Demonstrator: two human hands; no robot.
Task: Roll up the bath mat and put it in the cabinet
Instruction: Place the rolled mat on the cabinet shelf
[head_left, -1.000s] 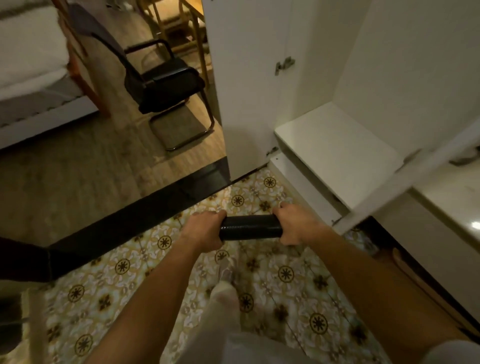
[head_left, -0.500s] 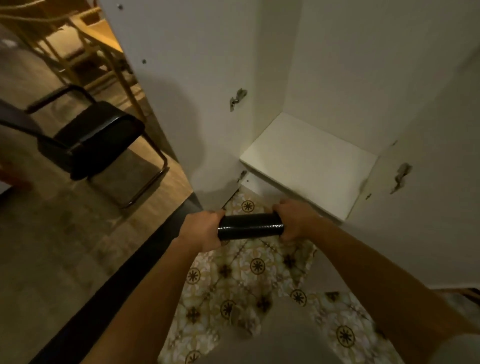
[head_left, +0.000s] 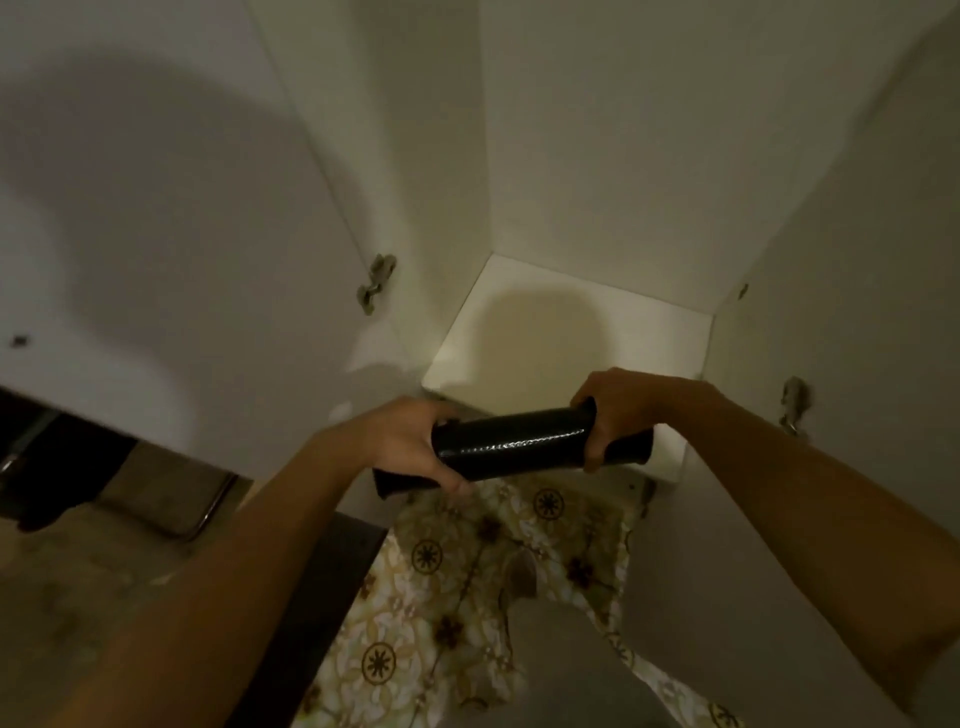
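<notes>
A: What's different from a moment ago?

B: The view has closed in on the open cabinet (head_left: 623, 156). Half a second back the black chair and the wooden floor filled the left side; now the white door (head_left: 182, 234) with its hinge (head_left: 375, 283) takes that space, and only a sliver of chair leg shows low on the left. The rolled bath mat (head_left: 511, 441) has come forward too, from above the patterned tiles (head_left: 441, 597) to the front edge of the bottom shelf (head_left: 571, 338).

A: So what does that mean for the job?

B: I'd judge the rolling done and the putting away nearly so. The roll hasn't been set down; it hangs level at the cabinet's mouth, just above the shelf's lip.

A: How is it held?

B: One hand near each end. The left hand (head_left: 410, 441) wraps it, thumb below and fingers (head_left: 441, 410) curled over the top. The right hand (head_left: 623, 410) closes around the other end, fingers bent down across the front. A short stub of mat sticks out past each fist, and the glossy middle stays bare between them.

A: Tight roll?

B: It looks so; no loose flap shows.
</notes>
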